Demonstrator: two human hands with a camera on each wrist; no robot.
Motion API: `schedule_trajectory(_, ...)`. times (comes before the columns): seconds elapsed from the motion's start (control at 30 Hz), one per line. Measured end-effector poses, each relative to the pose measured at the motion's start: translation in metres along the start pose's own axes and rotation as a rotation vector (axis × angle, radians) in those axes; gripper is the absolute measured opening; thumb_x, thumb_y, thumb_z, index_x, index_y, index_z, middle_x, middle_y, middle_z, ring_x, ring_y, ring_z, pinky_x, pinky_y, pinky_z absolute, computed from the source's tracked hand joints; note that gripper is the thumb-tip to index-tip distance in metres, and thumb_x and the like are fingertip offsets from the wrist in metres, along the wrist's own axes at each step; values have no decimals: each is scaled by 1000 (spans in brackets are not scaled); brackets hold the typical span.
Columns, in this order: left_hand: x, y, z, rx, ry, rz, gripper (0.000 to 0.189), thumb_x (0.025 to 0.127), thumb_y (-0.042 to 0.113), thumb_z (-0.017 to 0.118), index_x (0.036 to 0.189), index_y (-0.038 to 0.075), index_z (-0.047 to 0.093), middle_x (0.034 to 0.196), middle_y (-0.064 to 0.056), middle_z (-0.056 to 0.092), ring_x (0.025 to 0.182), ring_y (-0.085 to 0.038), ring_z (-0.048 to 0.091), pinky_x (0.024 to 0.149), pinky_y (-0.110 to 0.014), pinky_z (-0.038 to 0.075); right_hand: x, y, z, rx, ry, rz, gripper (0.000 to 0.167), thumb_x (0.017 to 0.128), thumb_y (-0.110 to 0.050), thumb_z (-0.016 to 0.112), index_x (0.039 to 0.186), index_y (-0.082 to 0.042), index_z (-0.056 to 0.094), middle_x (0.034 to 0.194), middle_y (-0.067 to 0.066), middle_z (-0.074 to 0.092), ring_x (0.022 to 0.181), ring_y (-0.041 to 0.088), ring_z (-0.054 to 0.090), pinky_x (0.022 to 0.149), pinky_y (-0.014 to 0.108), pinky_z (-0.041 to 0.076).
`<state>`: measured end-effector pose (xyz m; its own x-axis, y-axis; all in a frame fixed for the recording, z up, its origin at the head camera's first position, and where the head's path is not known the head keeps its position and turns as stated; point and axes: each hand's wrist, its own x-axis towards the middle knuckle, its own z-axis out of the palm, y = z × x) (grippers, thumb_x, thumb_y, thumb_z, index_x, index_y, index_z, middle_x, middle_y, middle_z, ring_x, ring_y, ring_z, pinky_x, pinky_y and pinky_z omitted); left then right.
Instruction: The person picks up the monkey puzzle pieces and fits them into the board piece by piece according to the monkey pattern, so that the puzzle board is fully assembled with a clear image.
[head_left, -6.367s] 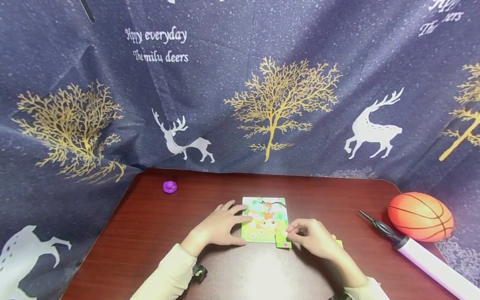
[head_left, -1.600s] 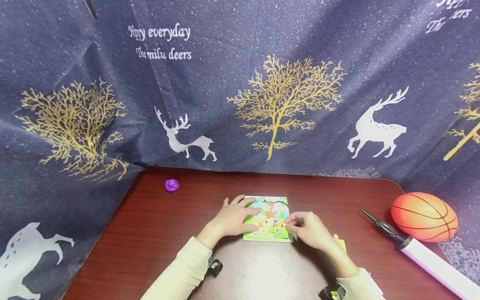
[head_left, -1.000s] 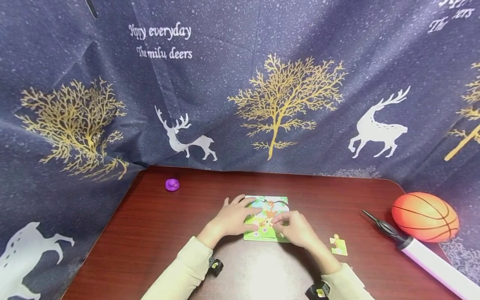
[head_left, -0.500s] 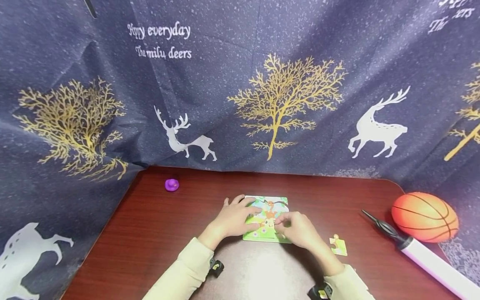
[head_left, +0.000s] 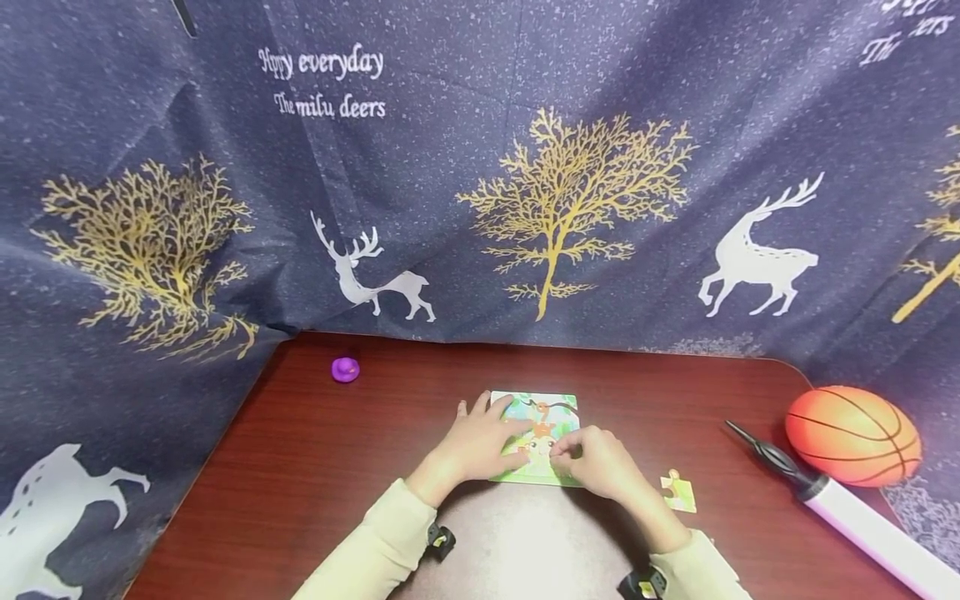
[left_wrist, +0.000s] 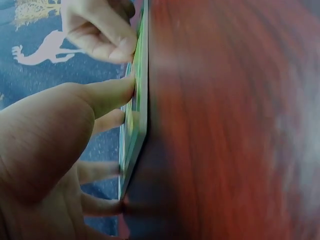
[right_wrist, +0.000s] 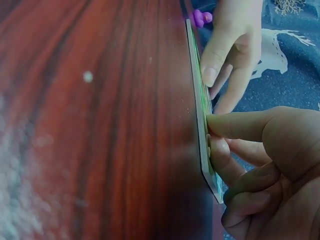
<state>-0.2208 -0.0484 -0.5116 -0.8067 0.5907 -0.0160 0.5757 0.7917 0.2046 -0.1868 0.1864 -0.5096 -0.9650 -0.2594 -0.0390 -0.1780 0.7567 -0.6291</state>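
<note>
A square jigsaw puzzle with a monkey picture lies in its tray on the table. My left hand rests on its left side with spread fingers; in the left wrist view the thumb presses the picture near the tray's edge. At the lower right of the puzzle, my right hand has curled fingers and pinches a puzzle piece, mostly hidden by the fingertips. The right wrist view shows thumb and forefinger close together at the tray rim. A loose yellow-green puzzle piece lies right of the right hand.
A purple toy duck sits at the back left of the brown table. On the right are an orange basketball and a white hand pump with a black nozzle. A dark printed cloth hangs behind.
Since the earliest frames, the right hand has shifted left over the puzzle's lower right, and the loose piece shows beside the forearm. In the last half second both hands have barely moved.
</note>
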Motion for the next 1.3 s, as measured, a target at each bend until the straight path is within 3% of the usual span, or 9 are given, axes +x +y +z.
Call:
schedule_trajectory(0.17,2,10,-1,32,10,-18,54,96,56,62,146,38,61,158,-14,44,144,-52,36,104,-77,34,-2,2,-3,1,0,-3,15,86,-18,79,78,-30,74,69,-15,61,64,9,54,63,34,46)
schedule_trajectory(0.27,4,13,-3,33,4,-11,53,96,55,62,145,36,62,158,-12,45,147,-46,36,108,-74,33,-5,8,-9,11,12,-33,12,87,-18,79,81,-28,75,69,-16,62,64,6,55,63,30,47)
schedule_trajectory(0.4,7,15,-2,37,13,27,53,95,53,63,142,29,64,158,-5,47,148,-35,40,114,-62,35,-14,20,-24,18,36,-62,6,89,-21,80,86,-25,77,65,-15,63,64,3,57,66,27,47)
schedule_trajectory(0.53,8,17,0,45,22,55,56,95,54,65,142,24,63,158,-5,48,147,-34,41,115,-53,38,-26,37,-44,-6,34,-25,4,91,-25,80,92,-23,77,63,-13,63,60,4,57,64,27,46)
schedule_trajectory(0.67,10,18,4,59,17,52,67,96,58,63,154,26,52,159,-6,45,148,-36,38,116,-53,37,-41,58,-64,-50,22,49,16,89,-34,83,98,-23,76,71,-13,65,59,5,57,62,28,47)
schedule_trajectory(0.83,13,20,10,88,33,40,72,94,65,60,156,30,50,158,-7,46,146,-38,39,115,-54,38,-66,87,-87,-125,39,101,38,81,-46,88,104,-19,75,85,-11,67,76,9,63,69,35,49)
schedule_trajectory(1.07,16,24,10,133,45,12,73,90,74,58,150,34,57,154,-4,48,141,-36,42,104,-55,44,-90,114,-101,-197,16,-13,51,67,-44,97,104,-19,70,91,-8,61,85,8,58,72,34,49)
schedule_trajectory(1.2,18,25,9,124,25,-3,72,88,76,58,147,35,58,156,-4,45,143,-37,40,105,-59,43,-95,117,-102,-240,15,-84,49,65,-36,98,100,-23,67,92,-10,56,84,5,55,71,32,48)
schedule_trajectory(1.3,20,26,7,110,2,-7,72,88,76,59,147,35,58,159,-5,43,146,-40,38,107,-62,40,-96,116,-102,-258,11,-85,46,65,-31,98,97,-24,65,91,-11,55,83,4,54,70,32,47)
